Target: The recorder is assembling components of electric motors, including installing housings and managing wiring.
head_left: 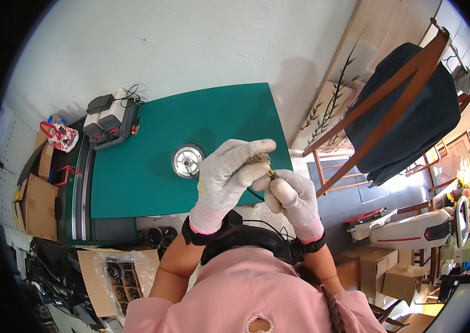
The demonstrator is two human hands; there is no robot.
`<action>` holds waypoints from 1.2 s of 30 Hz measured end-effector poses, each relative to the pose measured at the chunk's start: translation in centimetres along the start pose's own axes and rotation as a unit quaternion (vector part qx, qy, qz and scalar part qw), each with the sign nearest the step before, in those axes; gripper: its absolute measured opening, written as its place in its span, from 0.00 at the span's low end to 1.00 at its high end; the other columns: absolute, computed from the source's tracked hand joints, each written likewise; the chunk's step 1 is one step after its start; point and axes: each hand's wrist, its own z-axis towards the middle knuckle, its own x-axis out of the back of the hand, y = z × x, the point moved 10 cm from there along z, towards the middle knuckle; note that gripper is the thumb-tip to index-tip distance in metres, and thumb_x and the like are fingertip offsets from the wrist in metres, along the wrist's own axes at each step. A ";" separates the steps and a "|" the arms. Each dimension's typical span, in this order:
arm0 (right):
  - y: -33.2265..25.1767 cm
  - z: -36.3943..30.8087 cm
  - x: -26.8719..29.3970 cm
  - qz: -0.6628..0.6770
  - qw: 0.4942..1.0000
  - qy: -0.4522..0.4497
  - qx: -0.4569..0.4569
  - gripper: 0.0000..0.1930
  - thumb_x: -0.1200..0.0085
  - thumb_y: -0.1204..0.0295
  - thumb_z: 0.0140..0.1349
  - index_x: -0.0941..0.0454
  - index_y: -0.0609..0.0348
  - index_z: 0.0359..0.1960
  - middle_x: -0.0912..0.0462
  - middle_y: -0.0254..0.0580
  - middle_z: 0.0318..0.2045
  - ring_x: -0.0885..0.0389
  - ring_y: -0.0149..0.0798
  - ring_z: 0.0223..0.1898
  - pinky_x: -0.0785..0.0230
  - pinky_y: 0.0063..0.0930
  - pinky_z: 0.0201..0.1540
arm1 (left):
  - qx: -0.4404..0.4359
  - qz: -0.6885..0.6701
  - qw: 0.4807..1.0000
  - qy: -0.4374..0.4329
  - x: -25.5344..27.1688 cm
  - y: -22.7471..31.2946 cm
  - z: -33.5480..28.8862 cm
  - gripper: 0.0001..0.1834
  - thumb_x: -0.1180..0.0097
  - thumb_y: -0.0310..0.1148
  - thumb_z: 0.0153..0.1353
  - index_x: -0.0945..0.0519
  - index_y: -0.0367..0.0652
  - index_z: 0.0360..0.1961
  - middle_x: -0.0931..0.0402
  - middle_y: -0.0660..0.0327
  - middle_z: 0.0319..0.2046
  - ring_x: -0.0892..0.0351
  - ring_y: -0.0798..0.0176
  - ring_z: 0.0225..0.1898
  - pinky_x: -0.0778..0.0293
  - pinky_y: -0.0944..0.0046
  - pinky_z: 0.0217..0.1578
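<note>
A silver disc-shaped wheel hub motor [187, 161] with a dark rim lies on a green table mat [146, 130]. My left hand [224, 175], in a pale glove with a pink cuff, is closed with a small tan and metallic piece [258, 159] between thumb and fingers. Close on its right, my gloved right hand [293, 197] pinches the end of a black cable [255, 194]. A short stretch of yellow wire [271, 171] shows between the two hands. Both hands are raised over the mat's near right edge. The fingers partly hide what they hold.
A grey and white tool case [110, 119] with a black cable stands at the far left. Cardboard boxes [41, 208] and an open carton [127, 272] are left. At right are a wooden rack with a dark garment [407, 116] and a white-grey machine [410, 230].
</note>
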 end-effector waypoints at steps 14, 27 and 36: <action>1.7 0.5 2.0 0.067 0.989 0.122 0.051 0.14 0.56 0.65 0.66 0.25 0.65 0.35 0.32 0.29 0.15 0.41 0.20 0.15 0.51 0.16 0.18 | -0.207 0.272 0.940 0.006 -1.8 4.0 -2.2 0.12 0.41 0.27 0.52 0.24 0.41 0.38 0.23 0.60 0.36 0.23 0.59 0.39 0.27 0.62 0.42; 0.8 -1.0 1.0 -0.027 0.995 0.074 0.054 0.12 0.54 0.70 0.65 0.24 0.68 0.40 0.27 0.32 0.16 0.33 0.22 0.18 0.41 0.17 0.21 | 0.077 -0.113 0.990 0.030 -2.0 -1.5 -1.8 0.26 0.43 0.25 0.55 0.33 0.35 0.56 0.26 0.55 0.50 0.27 0.66 0.50 0.32 0.67 0.52; 1.5 -1.1 1.1 -0.104 0.990 0.089 0.043 0.12 0.53 0.70 0.64 0.23 0.69 0.39 0.27 0.32 0.15 0.31 0.22 0.18 0.39 0.18 0.21 | 0.038 -0.018 0.999 0.018 -2.2 0.1 -2.3 0.18 0.47 0.23 0.57 0.26 0.35 0.51 0.22 0.55 0.44 0.22 0.66 0.44 0.29 0.68 0.46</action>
